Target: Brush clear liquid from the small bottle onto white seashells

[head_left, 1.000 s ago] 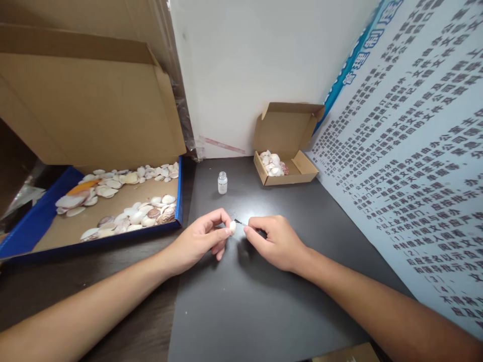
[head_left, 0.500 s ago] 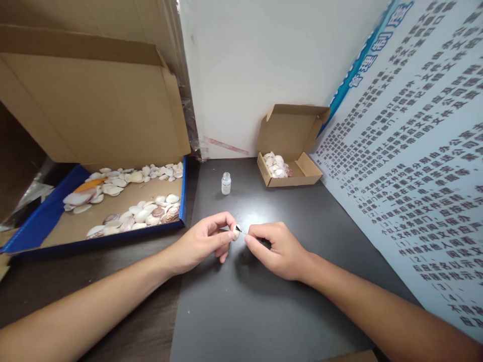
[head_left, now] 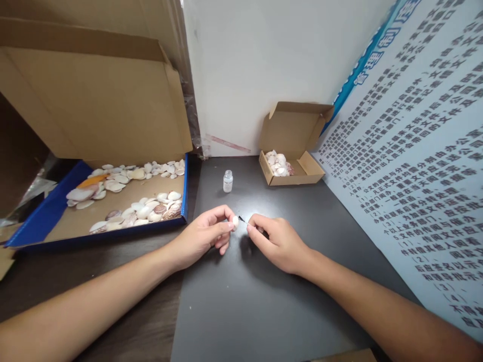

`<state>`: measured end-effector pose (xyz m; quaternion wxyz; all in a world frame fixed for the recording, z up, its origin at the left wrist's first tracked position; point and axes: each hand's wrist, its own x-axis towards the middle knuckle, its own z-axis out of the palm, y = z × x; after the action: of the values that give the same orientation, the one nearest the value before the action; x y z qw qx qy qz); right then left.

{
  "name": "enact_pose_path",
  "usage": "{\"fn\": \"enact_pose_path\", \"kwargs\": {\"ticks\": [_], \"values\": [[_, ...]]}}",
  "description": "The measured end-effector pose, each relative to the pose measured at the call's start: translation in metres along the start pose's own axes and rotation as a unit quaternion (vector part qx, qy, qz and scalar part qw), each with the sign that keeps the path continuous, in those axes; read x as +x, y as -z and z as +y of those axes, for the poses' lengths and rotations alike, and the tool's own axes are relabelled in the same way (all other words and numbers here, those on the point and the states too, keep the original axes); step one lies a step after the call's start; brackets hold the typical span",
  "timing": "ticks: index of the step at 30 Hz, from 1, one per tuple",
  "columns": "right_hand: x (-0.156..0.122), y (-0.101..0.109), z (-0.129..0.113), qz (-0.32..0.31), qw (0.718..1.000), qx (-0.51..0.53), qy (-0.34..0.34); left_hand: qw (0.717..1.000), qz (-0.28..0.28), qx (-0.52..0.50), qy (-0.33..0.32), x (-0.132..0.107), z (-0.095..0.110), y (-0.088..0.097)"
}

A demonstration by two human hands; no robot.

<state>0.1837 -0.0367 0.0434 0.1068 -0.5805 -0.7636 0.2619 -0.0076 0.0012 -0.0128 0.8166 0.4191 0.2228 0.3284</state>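
Between the thumb and fingers of my left hand (head_left: 207, 232) is a small whitish seashell (head_left: 235, 221), held up over the dark table mat. My right hand (head_left: 278, 243) pinches the thin stem of a small brush (head_left: 241, 219) with dark bristles. Its tip points left at the shell, very close to it; I cannot tell whether they touch. Beyond my hands, a small glass bottle (head_left: 227, 182) with a white label stands upright and uncapped.
To the left, a blue-sided cardboard box (head_left: 184, 196) holds many shells in groups, its lid raised. At the back right a small open carton (head_left: 307, 177) contains more shells. A white panel (head_left: 241, 75) stands behind, and a printed poster (head_left: 415, 166) slants along the right.
The brush tip has drawn back slightly to the right from the shell's face. The shell has turned a little in my left fingers. The whole view has shifted slightly.
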Motion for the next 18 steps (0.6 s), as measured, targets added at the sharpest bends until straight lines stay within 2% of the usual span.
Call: {"fn": "enact_pose_path", "kwargs": {"ticks": [4, 9, 18], "values": [[-0.0032, -0.0008, 0.0004, 0.006, 0.997, 0.061, 0.039, 1.000, 0.001, -0.007, 0.005, 0.0001, 0.0003, -0.0016], [-0.0074, -0.0017, 0.0011, 0.006, 0.994, 0.074, 0.083, 1.000, 0.003, -0.020, 0.006, -0.0001, 0.0014, -0.0013], [0.0009, -0.0004, -0.0010, 0.007, 1.000, -0.012, -0.009, 0.999, 0.001, -0.043, 0.007, -0.0010, 0.0037, -0.0008]]}}
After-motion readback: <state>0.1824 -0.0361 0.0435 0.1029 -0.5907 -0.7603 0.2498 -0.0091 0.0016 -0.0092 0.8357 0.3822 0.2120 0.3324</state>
